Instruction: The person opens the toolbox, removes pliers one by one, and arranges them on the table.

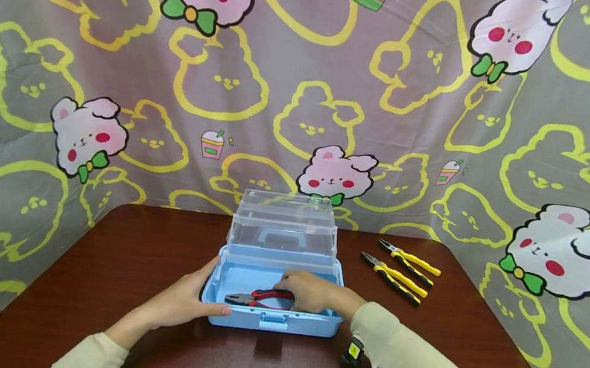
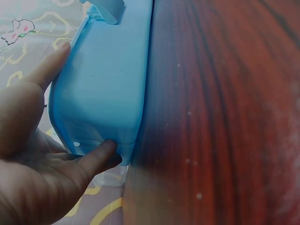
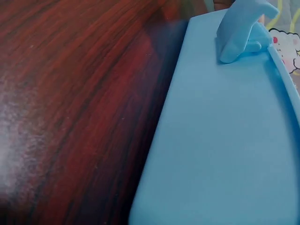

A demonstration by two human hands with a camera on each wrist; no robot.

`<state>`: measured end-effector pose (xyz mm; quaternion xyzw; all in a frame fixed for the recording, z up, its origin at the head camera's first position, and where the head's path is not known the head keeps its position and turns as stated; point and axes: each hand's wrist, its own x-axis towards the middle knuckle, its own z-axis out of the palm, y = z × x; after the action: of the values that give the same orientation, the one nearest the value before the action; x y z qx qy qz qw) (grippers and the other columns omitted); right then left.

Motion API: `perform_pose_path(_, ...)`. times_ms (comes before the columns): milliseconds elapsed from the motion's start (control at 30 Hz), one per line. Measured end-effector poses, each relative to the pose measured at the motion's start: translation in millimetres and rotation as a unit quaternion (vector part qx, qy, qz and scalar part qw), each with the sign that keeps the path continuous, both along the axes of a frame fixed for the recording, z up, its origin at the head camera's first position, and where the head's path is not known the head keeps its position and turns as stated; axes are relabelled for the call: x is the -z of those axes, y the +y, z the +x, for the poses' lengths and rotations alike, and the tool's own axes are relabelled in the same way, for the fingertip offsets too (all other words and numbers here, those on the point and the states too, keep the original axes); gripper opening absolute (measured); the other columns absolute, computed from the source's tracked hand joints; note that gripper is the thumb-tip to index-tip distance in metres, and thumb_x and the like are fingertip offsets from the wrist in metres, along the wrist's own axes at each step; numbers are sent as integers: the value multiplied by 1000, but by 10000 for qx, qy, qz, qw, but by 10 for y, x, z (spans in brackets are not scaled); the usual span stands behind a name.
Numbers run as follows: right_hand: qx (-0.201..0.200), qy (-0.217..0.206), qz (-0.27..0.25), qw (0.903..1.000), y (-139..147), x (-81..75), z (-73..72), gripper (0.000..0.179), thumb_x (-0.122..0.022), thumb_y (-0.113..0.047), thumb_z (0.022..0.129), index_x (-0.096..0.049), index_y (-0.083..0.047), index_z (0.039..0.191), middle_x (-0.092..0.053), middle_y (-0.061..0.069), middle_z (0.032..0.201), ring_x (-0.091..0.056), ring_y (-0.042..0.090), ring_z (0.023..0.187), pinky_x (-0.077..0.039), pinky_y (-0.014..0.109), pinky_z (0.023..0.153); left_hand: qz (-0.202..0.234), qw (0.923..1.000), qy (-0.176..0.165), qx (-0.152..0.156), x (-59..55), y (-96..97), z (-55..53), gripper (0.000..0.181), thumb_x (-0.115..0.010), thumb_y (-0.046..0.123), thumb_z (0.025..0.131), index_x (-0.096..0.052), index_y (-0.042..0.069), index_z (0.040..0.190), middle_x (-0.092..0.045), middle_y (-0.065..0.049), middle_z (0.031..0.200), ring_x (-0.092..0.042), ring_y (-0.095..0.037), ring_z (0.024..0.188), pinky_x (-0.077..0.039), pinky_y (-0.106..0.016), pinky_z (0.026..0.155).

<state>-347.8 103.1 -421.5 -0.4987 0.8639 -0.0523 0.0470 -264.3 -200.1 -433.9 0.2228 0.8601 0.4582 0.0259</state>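
A light blue plastic toolbox [image 1: 230,321] stands on the table with its clear lid [image 1: 286,216] raised at the back. My left hand [image 1: 180,301] holds the box's left end, thumb along the front rim; in the left wrist view that hand [image 2: 33,187] spans the end wall. Inside the box, my right hand [image 1: 310,292] grips combination pliers [image 1: 240,299] by their red and black handles, the jaws pointing left near the front rim. The right fingertips are partly hidden. Only the box's front wall [image 3: 220,131] and latch [image 3: 234,33] show in the right wrist view, not the hand.
To the right of the box, two pliers with yellow and black handles, the farther pair [image 1: 409,262] and the nearer pair [image 1: 393,278], lie side by side on the dark red-brown table [image 1: 157,241]. A patterned cloth [image 1: 284,85] hangs behind the table.
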Motion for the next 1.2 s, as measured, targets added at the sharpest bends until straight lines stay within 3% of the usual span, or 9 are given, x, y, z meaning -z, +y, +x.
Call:
perform_pose_path(267, -18, 143, -167, 9998, -8, 24, 13, 35, -87, -19, 87, -75, -5, 116, -67, 0, 96, -57, 9, 87, -49, 26, 78, 47, 10000, 31, 66, -1, 4, 0, 114, -85, 34, 88, -6, 8, 167, -53, -19, 146, -59, -28, 119, -47, -47, 98)
perform_pose_path(467, 153, -60, -215, 9996, 2, 15, 35, 32, -85, -18, 88, -75, -6, 117, -68, -2, 97, -58, 9, 86, -50, 28, 79, 79, 9998, 48, 164, 0, 5, 2, 113, -84, 33, 89, -5, 8, 167, -56, -19, 143, -60, -27, 117, -48, -44, 96)
perform_pose_path(800, 257, -490, -457, 9974, 10, -110, 66, 26, -85, -20, 89, -76, -9, 112, -71, -6, 93, -60, 4, 77, -50, 25, 71, 45, 10000, -2, 48, 7, -3, -2, 114, -85, 35, 88, -6, 9, 167, -54, -19, 145, -60, -27, 120, -46, -51, 98)
perform_pose_path(1200, 840, -957, -772, 9888, 72, -174, 140, 47, -85, -24, 89, -70, -8, 131, -70, -2, 116, -60, 11, 101, -49, 34, 91, 53, 9999, -107, 26, 23, -12, -7, 114, -83, 38, 90, -3, 10, 167, -54, -19, 146, -58, -29, 125, -43, -53, 102)
